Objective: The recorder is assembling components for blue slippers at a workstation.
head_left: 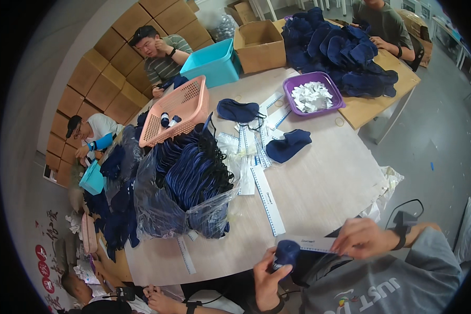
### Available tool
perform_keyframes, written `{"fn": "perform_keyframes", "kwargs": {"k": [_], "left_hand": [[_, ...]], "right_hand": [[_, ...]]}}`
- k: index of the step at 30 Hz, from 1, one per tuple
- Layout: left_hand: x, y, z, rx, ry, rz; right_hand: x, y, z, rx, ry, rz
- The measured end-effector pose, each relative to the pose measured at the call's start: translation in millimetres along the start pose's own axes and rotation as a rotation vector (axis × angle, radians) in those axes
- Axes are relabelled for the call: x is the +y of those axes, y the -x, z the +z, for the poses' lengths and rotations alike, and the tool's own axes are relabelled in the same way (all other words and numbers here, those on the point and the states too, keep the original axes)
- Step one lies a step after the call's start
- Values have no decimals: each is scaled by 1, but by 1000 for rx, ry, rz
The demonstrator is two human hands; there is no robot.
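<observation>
Near the lower right, my left hand [268,278] is closed around a dark blue rolled eye mask [287,253] held upright. My right hand [362,238], its fingers pinched, grips the right end of a white ruler strip [313,244] with blue markings. The strip's other end reaches the top of the roll; whether it is tucked in or lies behind cannot be made out. Both hands are just off the table's near edge, in front of my grey shirt. Flat blue eye masks [289,146] and more ruler strips [267,201] lie on the table beyond.
A plastic bag full of stacked masks [193,172] stands left of centre. Behind it are a pink basket [199,99] holding rolls, a turquoise bin [209,65] and a cardboard box [259,47]. A purple tray [343,102] holds white tags. Co-workers sit around the table.
</observation>
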State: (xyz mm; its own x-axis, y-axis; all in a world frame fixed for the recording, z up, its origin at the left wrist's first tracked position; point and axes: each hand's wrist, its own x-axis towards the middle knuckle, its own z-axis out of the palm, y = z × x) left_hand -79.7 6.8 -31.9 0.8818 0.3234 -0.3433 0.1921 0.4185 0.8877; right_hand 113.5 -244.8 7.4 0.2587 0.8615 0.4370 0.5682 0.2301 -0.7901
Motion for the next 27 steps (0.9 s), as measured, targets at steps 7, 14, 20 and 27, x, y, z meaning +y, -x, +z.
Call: {"fn": "perform_keyframes", "kwargs": {"k": [7,14,20,27], "left_hand": [[59,13,23,-616,-258,-19],[39,2,35,-439,-254,65],[31,-3,46,-231,-265,109],[33,-20,57,278,-720,490]], "right_hand": [[16,-49,-16,-350,-632,120],[6,-69,14,174,-540,576],[19,-48,30,152,-548,605],[-12,-51,9,257,-178,392]]}}
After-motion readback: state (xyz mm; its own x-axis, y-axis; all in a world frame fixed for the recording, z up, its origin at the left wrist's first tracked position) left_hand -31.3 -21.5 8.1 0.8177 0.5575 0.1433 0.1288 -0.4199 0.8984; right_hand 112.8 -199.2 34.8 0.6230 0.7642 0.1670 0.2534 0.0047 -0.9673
